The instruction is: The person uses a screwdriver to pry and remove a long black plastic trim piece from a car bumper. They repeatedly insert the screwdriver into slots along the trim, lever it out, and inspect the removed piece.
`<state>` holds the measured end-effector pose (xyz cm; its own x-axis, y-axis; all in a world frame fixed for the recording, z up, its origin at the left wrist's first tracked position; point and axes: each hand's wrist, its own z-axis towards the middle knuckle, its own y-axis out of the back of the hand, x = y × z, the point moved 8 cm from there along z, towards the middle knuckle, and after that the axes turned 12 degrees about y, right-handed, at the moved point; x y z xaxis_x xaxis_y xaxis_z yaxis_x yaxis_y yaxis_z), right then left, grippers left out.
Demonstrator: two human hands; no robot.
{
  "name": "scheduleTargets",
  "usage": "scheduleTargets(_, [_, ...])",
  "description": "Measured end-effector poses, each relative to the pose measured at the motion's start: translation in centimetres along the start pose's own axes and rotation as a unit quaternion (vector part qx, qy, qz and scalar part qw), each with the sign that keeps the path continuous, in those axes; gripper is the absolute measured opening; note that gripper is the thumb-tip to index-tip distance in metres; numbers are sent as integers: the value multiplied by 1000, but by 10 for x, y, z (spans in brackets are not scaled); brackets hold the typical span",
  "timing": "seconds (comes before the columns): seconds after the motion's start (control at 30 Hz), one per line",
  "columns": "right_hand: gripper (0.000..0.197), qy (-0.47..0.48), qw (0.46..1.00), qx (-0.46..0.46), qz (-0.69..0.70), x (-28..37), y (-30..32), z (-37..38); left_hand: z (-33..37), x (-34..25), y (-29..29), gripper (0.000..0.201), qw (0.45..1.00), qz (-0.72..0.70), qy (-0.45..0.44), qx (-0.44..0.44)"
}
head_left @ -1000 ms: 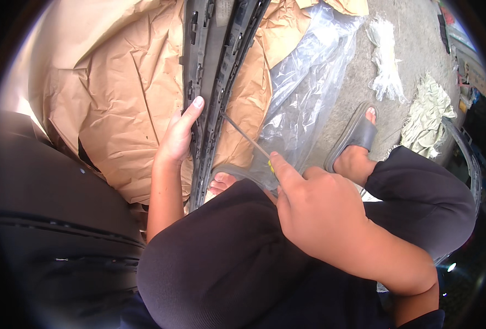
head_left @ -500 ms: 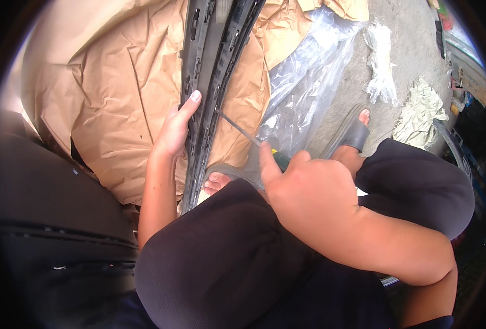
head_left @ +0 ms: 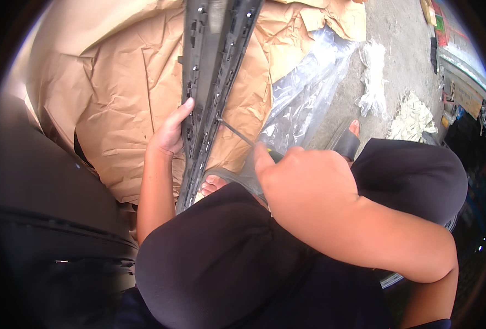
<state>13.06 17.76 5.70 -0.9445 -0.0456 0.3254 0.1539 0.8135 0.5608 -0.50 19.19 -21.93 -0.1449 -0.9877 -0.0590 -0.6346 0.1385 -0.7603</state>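
Observation:
A long black plastic trim strip (head_left: 209, 82) with slots and clips along its edges stands lengthwise in front of me, its near end by my left knee. My left hand (head_left: 172, 127) grips its left side, thumb on the face and the other fingers hidden behind. In my right hand (head_left: 303, 178) is a screwdriver (head_left: 236, 131), its handle mostly hidden by my fingers, a bit of yellow and green showing. My index finger stretches along the tool. The thin shaft points up and left, its tip at the strip's right edge.
Crumpled brown paper (head_left: 116, 98) lies under and around the strip. Right of it are clear plastic film (head_left: 308, 82), a bundle of white ties (head_left: 373, 79) and a pale crumpled cloth (head_left: 413, 119) on the concrete floor. A large dark panel (head_left: 51, 181) stands at my left.
The view has shifted slightly. My left hand still holds the strip, and the screwdriver tip stays at the strip's right edge, with only a small shift of my right hand.

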Motion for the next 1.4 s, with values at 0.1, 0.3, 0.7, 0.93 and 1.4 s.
scheduleTargets(0.1, [50, 3, 1000, 16, -13, 5, 8, -6, 2, -4, -13, 101, 984, -62, -47, 161])
scheduleTargets(0.3, [50, -12, 1000, 4, 8, 10, -6, -7, 6, 3, -19, 105, 985, 46, -32, 164])
scheduleTargets(0.7, [61, -28, 998, 45, 38, -1, -26, -1, 6, 0, -14, 69, 996, 85, -18, -17])
scheduleTargets(0.93, [48, -63, 991, 88, 74, -3, -35, -2, 8, 0, -19, 62, 995, 86, 6, -52])
scheduleTargets(1.4, [43, -124, 968, -28, 216, -18, -86, -22, 10, 1, -7, 65, 995, 90, -2, -44])
